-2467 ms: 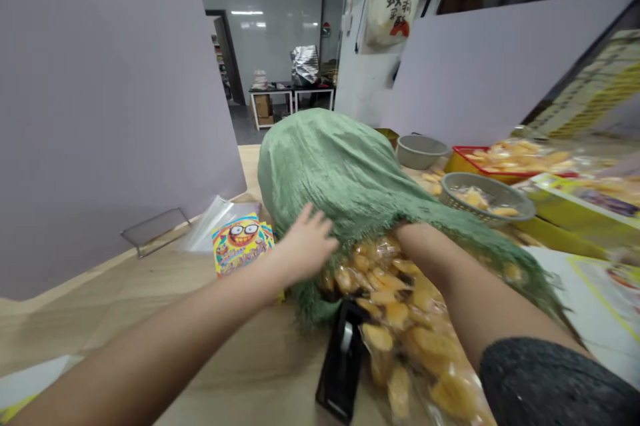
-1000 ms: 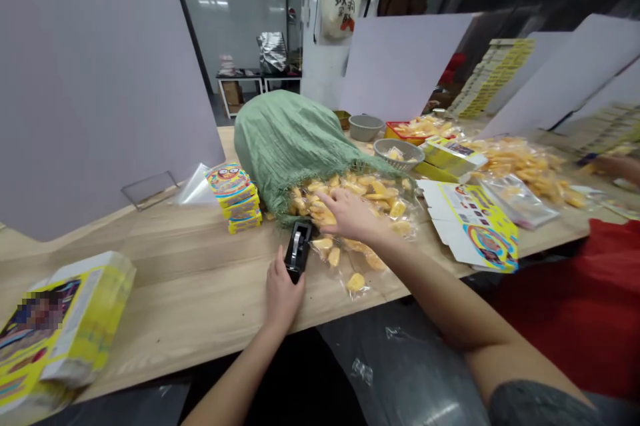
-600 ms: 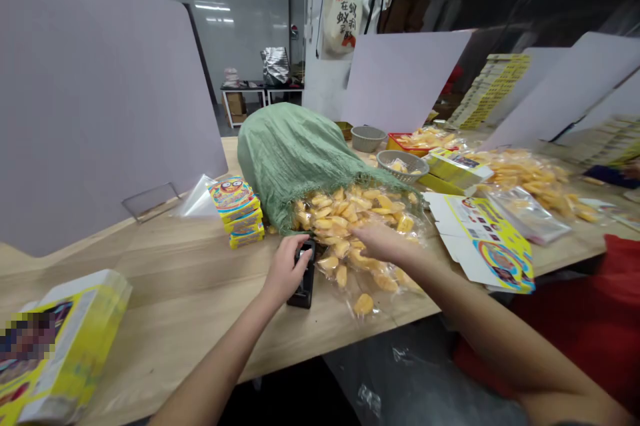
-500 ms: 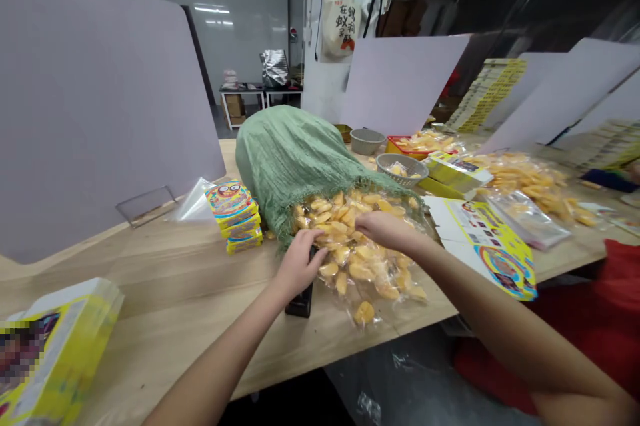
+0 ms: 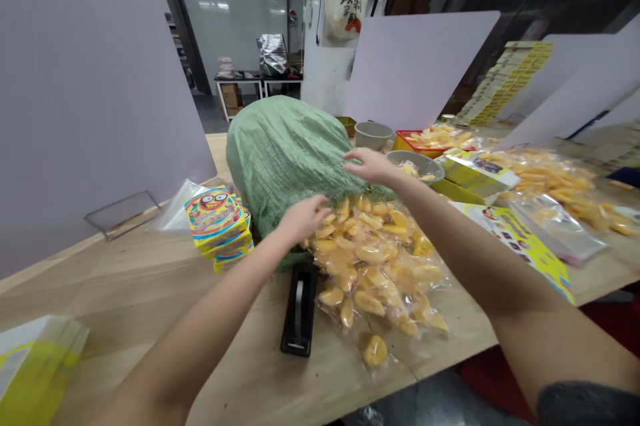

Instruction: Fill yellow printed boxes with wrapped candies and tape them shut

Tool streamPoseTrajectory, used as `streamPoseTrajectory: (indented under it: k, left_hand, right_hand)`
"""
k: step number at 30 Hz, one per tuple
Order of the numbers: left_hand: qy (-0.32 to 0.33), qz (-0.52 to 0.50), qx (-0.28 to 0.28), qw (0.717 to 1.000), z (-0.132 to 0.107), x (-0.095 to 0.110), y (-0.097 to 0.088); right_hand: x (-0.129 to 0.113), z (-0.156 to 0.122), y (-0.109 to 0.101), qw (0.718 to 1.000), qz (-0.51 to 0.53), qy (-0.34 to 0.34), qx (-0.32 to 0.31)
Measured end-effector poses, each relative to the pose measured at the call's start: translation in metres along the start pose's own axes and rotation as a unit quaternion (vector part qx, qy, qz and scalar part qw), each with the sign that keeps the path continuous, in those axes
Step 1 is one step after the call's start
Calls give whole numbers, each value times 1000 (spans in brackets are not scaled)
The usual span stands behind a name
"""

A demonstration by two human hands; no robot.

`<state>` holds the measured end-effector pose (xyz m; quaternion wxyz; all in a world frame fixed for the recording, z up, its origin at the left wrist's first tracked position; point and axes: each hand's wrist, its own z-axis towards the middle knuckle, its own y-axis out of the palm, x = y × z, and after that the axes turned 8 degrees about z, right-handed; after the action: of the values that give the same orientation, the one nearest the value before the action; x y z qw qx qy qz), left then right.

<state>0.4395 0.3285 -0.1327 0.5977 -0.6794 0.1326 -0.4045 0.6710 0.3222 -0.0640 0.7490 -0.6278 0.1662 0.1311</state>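
A big green woven sack lies on the wooden table, its mouth toward me. Several yellow snack pieces in clear wrappers spill out of it. My left hand rests at the left rim of the sack's mouth, fingers curled on the green fabric. My right hand is at the upper rim, fingers pinching the sack's edge. A black tape dispenser lies on the table just below my left hand, untouched.
A stack of colourful cartoon-faced packets stands left of the sack. Grey bowls, a red tray of snacks, yellow boxes and flat printed cartons fill the right. A grey partition board stands left.
My left hand let go of the tape dispenser and rose to the sack's mouth. My right hand left the snack pile and moved up to the sack's upper rim.
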Motion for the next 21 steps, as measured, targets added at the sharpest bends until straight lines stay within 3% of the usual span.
streamPoseTrajectory:
  k: [1,3,5,7,9,11,13,15,18,21]
  left_hand:
    - [13,5,-26,1000,4,3,9]
    - [21,21,-69,997,17,6,24]
    - [16,37,-101,994,33,0,28]
    - [18,52,-124,991,48,-12,20]
    - [28,70,-133,988,59,-24,7]
    - [29,101,-114,988,66,-33,-4]
    - [10,139,-64,988,68,-40,-9]
    - [-15,166,-10,986,67,-47,-8]
    - [-31,171,21,985,60,-62,6]
    - [-51,148,3,988,47,-85,25]
  right_hand:
    - [9,-2,12,996,-64,20,-60]
    - [26,-6,30,982,-132,64,-118]
    - [38,-5,34,979,-145,85,-117]
    - [44,2,24,979,-157,90,-97]
    - [43,13,4,981,-168,97,-20]
    - [40,24,-18,974,-166,111,102]
    - [39,33,-36,958,-156,120,210]
    - [42,38,-42,946,-145,128,261]
    - [55,38,-26,959,-101,123,235]
    - [74,31,18,988,-39,76,129]
